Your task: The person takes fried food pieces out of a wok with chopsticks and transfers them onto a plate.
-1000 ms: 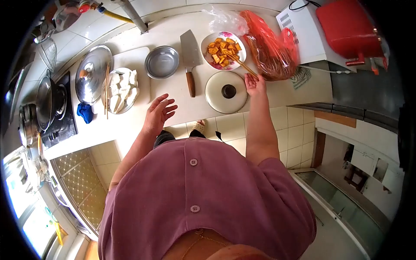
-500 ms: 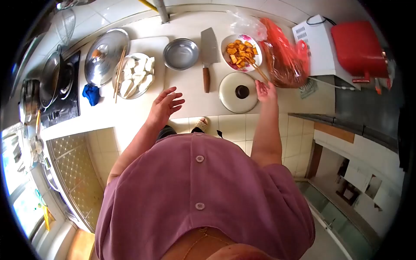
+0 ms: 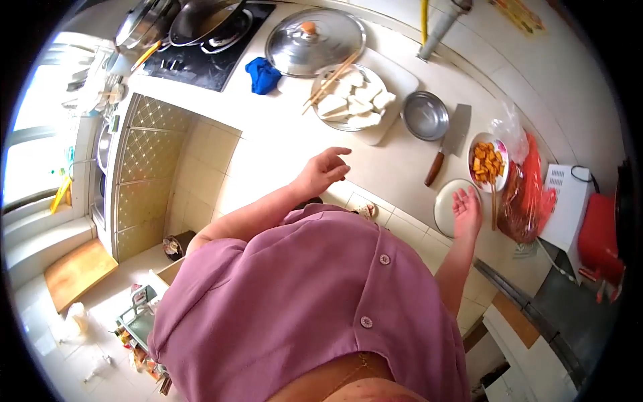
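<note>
My left hand (image 3: 324, 174) hovers in front of the counter edge, fingers loosely bent and apart, holding nothing. My right hand (image 3: 467, 212) is open over the pale pot lid (image 3: 449, 206), hiding its knob; I cannot tell if it touches. Just right of that hand, chopsticks (image 3: 494, 208) lean out of a floral bowl (image 3: 473, 179) of orange chunks (image 3: 487, 161). A cleaver (image 3: 458, 128) with a wooden handle lies beside a metal bowl (image 3: 426, 116). Further left, white pieces (image 3: 358, 100) fill a plate, with another pair of chopsticks (image 3: 331, 80) across its rim.
A large metal lid (image 3: 316, 41) and a blue cloth (image 3: 262, 75) lie near the black stove (image 3: 194, 67), which bears a wok (image 3: 206, 20). On the right are a red plastic bag (image 3: 529, 181), a white appliance (image 3: 566, 201) and a red one (image 3: 601, 238).
My right hand has let go of the chopsticks by the floral bowl and moved left over the pale lid, opening. The view has turned left, showing more of the stove side.
</note>
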Demonstrator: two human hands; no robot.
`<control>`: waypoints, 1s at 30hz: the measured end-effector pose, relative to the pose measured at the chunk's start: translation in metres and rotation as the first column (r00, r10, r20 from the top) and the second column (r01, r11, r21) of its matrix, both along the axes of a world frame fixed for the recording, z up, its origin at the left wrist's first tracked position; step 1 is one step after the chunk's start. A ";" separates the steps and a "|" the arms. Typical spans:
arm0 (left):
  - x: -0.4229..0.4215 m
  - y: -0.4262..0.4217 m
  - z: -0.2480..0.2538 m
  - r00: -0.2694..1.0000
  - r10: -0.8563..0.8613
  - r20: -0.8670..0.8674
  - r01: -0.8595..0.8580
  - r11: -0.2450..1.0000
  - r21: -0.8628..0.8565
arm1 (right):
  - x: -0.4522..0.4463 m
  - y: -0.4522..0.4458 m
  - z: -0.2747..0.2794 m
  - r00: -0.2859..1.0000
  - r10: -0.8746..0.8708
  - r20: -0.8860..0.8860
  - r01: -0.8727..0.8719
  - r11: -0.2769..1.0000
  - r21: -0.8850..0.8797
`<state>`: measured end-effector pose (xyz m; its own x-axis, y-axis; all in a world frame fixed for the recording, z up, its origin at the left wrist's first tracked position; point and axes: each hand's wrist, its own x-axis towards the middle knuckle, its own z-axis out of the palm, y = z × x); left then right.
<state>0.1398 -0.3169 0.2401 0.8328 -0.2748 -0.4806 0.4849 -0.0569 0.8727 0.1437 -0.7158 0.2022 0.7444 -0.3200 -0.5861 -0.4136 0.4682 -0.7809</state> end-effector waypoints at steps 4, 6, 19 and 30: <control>0.008 0.070 -0.035 0.956 0.273 0.112 -0.279 0.959 0.051 | -0.009 0.082 0.005 0.985 0.167 -0.052 -0.170 0.982 -0.076; 0.016 0.102 -0.047 0.938 0.318 0.136 -0.332 0.938 0.096 | -0.020 0.119 0.003 0.926 0.359 -0.120 -0.375 0.911 -0.173; 0.079 0.292 -0.082 0.887 0.380 0.261 -0.430 0.886 0.171 | -0.021 0.323 -0.012 0.647 0.739 -0.189 -0.762 0.625 -0.168; 0.032 0.422 -0.072 0.844 0.389 0.370 -0.537 0.621 0.571 | 0.036 0.392 -0.008 0.440 0.890 -0.121 -0.876 0.396 -0.273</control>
